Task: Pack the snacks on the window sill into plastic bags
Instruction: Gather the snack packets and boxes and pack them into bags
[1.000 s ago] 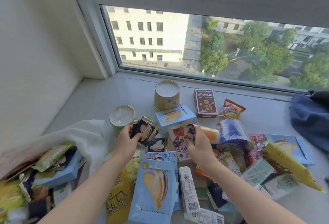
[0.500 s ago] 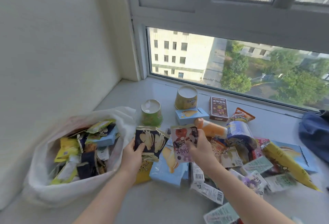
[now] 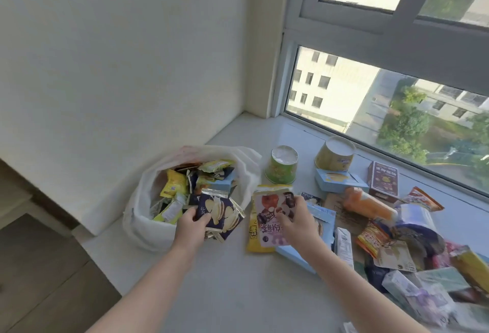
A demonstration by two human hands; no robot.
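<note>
We logged the left hand (image 3: 191,228), grip clamped on a few dark blue snack packets (image 3: 219,212), at the near rim of the white plastic bag (image 3: 143,216). The bag sat open on the window sill (image 3: 238,293) by the wall, full of snacks. Right hand (image 3: 297,223): grip pinched on a pink fruit packet (image 3: 272,220), over a yellow packet (image 3: 252,237) and a light blue box (image 3: 324,223). We noted a green cup (image 3: 281,164) and a yellow cup (image 3: 334,156) behind. More loose snacks were heaped on the sill to the right.
</note>
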